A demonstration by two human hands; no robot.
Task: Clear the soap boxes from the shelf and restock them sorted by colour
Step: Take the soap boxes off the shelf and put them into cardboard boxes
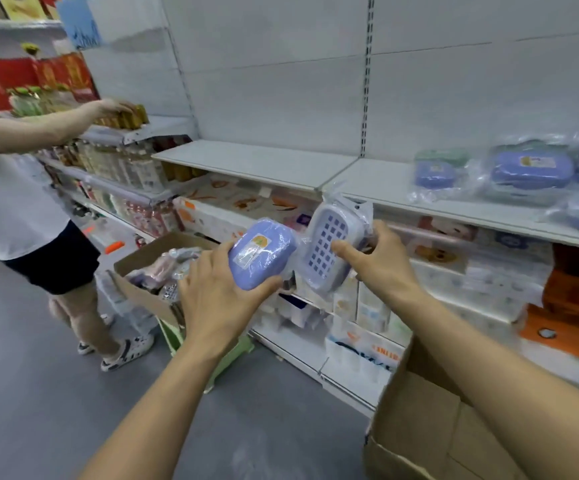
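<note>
Two purple soap boxes in hand, one each; the left hand (212, 289) grips a wrapped soap box (262, 252) lid-up, long axis slanting up to the right; the right hand (378, 258) clasps a second soap box (333, 247) showing its gridded underside, nearly upright; both hover just below the shelf (367, 183) front edge, right hand nearer; about six purple boxes and one green (442, 156) sit toward its right end, up and right.

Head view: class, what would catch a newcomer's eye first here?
Two purple soap boxes in plastic wrap at centre: the left hand holds one lid up, the right hand holds another showing its grid. More wrapped boxes lie on the shelf at right.
</note>
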